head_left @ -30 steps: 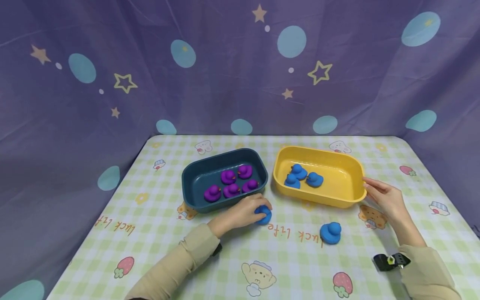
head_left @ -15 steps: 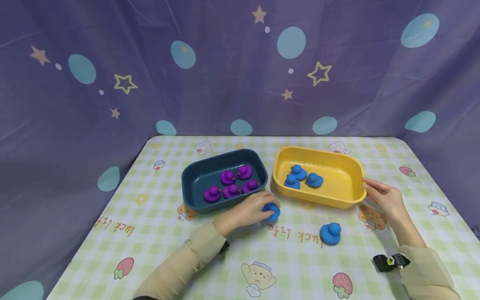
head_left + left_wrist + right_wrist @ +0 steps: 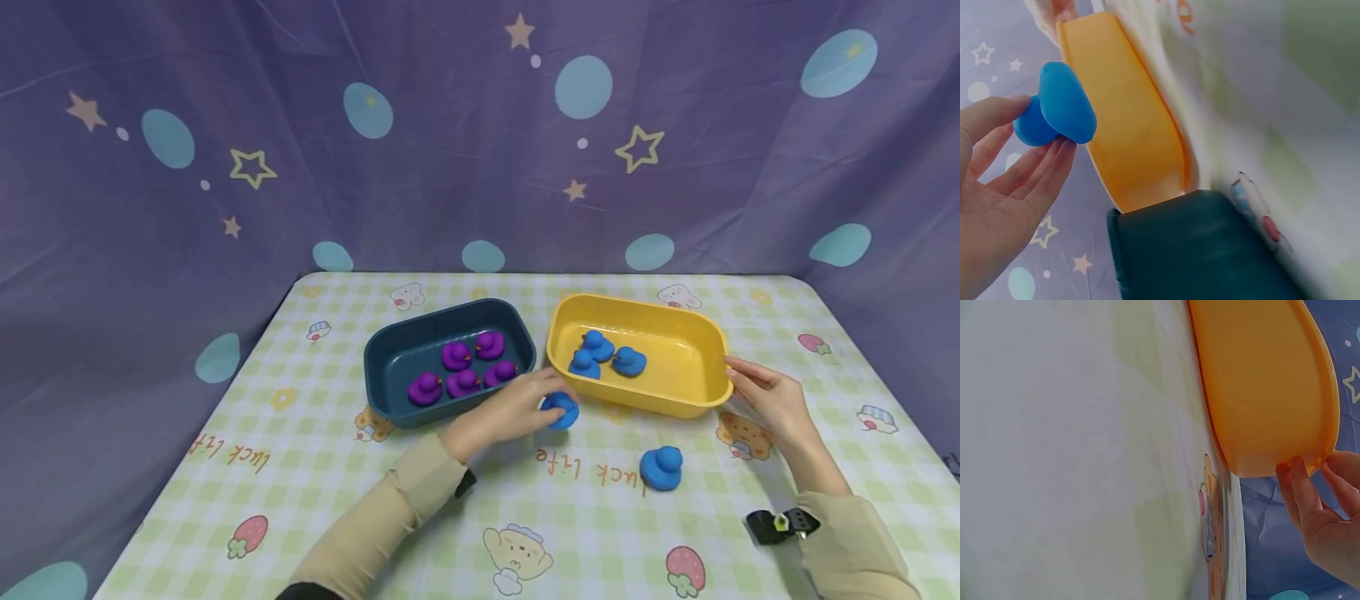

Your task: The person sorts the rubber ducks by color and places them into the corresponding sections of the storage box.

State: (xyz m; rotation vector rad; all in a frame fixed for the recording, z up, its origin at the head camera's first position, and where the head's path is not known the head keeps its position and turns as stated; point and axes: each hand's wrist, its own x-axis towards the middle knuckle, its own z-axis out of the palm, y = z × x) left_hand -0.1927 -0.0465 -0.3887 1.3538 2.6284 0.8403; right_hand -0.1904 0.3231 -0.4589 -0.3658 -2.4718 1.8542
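Observation:
My left hand (image 3: pixel 517 408) holds a blue toy duck (image 3: pixel 561 412) just in front of the yellow tub (image 3: pixel 682 407). In the left wrist view, the thumb and fingertips pinch this duck (image 3: pixel 1066 103) in front of the tub's wall. My right hand (image 3: pixel 772 400) holds the tub's right end by its rim. The right wrist view has the fingertips (image 3: pixel 1297 469) against the outer wall. Inside the tub, three blue ducks (image 3: pixel 628 361) sit at the left. Another blue duck (image 3: pixel 662 467) stands on the tablecloth between the hands. Most of the held duck's far side is hidden by fingers.
A dark teal tub (image 3: pixel 397 333) with several purple ducks (image 3: pixel 457 356) stands left of the yellow one, close beside it. The table has a green checked cloth (image 3: pixel 337 517). A purple patterned curtain (image 3: pixel 465 192) hangs behind the table.
My left hand has moved right and slightly away from me with the blue duck, past the teal tub's corner towards the yellow tub. The right hand has kept its place.

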